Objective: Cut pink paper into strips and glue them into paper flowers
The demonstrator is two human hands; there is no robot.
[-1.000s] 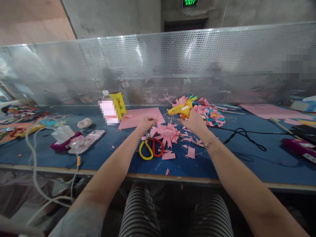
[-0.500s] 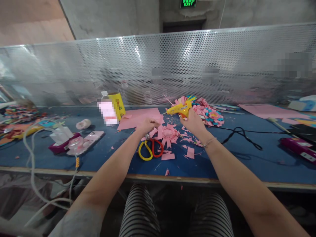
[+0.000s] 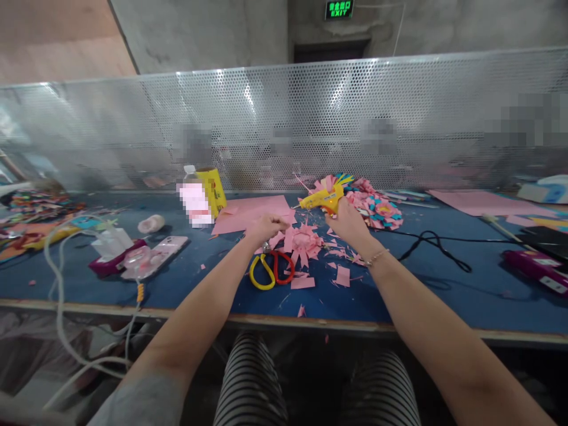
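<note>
My right hand (image 3: 348, 223) is wrapped round the handle of a yellow hot glue gun (image 3: 320, 198), its nozzle pointing left above the table. My left hand (image 3: 266, 228) is closed in a pinch at a small pink paper strip (image 3: 288, 239), partly hidden by the fingertips. Just right of it lies a pink paper flower (image 3: 305, 239) with fringed petals. Scissors with one yellow and one red handle (image 3: 262, 272) lie below my left hand, blades mostly hidden. Behind that hand is a pink paper sheet (image 3: 252, 212).
Finished pink and blue paper flowers (image 3: 377, 207) are heaped behind my right hand. Pink scraps (image 3: 342, 276) litter the front. A bottle (image 3: 190, 171) and yellow box (image 3: 213, 192) stand at back left. A phone (image 3: 171, 248), tissue pack (image 3: 110, 254) and black cable (image 3: 430, 239) lie around.
Both hands stay almost in place, the glue gun still in my right hand. The view has shifted very slightly, and an orange glow now shows on the gun near its trigger.
</note>
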